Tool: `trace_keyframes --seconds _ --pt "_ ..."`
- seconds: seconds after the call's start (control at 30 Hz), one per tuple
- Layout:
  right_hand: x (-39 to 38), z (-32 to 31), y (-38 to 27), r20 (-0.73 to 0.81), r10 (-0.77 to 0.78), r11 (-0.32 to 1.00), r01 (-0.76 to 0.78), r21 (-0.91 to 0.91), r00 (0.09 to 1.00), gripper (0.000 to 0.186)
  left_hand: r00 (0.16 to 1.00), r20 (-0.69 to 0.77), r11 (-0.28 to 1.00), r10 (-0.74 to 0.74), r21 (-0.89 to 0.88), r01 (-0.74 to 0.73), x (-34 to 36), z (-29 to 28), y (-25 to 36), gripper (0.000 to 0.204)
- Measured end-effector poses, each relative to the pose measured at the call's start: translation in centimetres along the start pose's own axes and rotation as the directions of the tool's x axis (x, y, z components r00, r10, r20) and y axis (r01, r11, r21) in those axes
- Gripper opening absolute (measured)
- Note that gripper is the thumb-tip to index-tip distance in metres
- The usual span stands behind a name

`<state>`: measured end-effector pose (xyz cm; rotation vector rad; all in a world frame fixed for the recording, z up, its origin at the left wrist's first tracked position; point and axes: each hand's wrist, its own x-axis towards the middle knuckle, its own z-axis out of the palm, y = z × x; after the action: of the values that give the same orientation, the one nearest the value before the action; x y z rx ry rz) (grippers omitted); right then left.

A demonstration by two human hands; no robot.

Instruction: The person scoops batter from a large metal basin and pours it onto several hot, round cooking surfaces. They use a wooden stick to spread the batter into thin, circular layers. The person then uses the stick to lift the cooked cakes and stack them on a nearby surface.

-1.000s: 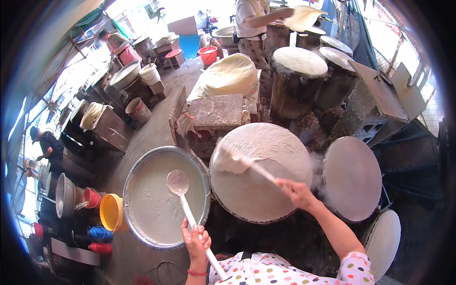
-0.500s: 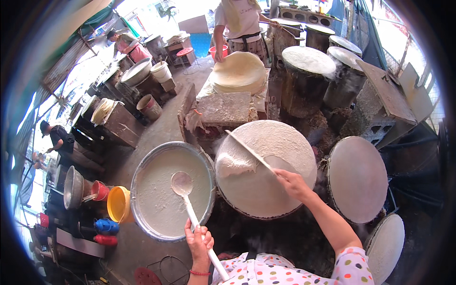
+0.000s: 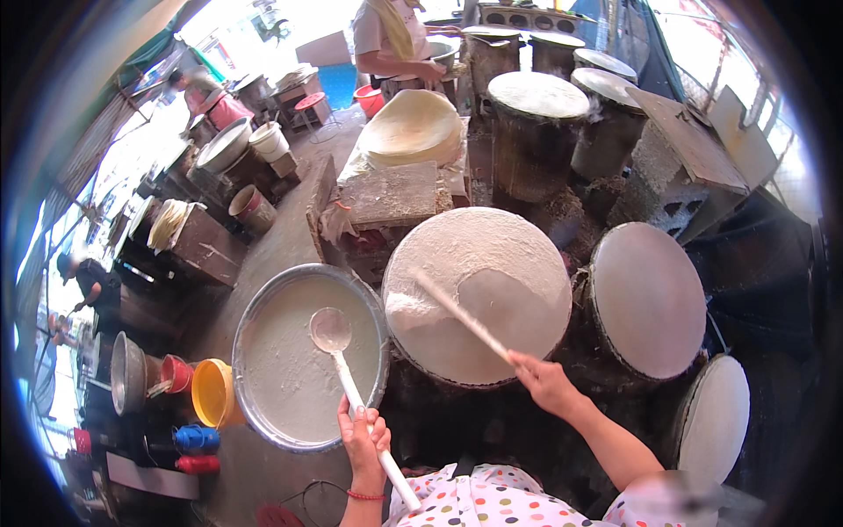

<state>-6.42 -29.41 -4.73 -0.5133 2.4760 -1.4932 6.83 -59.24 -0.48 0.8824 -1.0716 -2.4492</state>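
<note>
My left hand (image 3: 365,439) grips the white handle of a long ladle (image 3: 330,328), whose round bowl is over a wide metal basin of pale batter (image 3: 281,378). My right hand (image 3: 540,382) is closed on a thin wooden spreader (image 3: 461,312) that reaches across a large round griddle (image 3: 492,351) beside the basin. Pale batter (image 3: 457,237) coats much of the griddle in an uneven layer, with a greyer bare patch at the middle and near side. A thicker lump of batter lies at its left, by the spreader's far end.
Round griddles (image 3: 645,299) stand right and behind. Beyond mine, a stack of pale sheets (image 3: 408,123) rests by a wooden board (image 3: 386,189). A co-worker (image 3: 386,39) stands behind it; two more people are at left. A yellow bucket (image 3: 211,395) and other containers line the left side.
The spreader has moved over the griddle and the batter layer now curves round the bare patch. My left hand keeps the ladle. The co-worker behind has shifted left from the raised sheet seen earlier.
</note>
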Motion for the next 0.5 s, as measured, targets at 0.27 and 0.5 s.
trace_keyframes --seconds 0.27,0.5 --pt "-6.0 10.5 -5.2 -0.338 -0.01 1.0 0.013 0.007 0.941 0.037 0.99 0.099 0.994 -0.097 0.049 0.093 3.2 -4.6 4.5 0.037" --pt "8.7 33.6 -6.2 -0.605 0.186 0.938 0.042 0.343 0.774 0.037 0.988 0.137 0.997 -0.069 0.047 0.063 5.1 -12.3 9.9 0.041"
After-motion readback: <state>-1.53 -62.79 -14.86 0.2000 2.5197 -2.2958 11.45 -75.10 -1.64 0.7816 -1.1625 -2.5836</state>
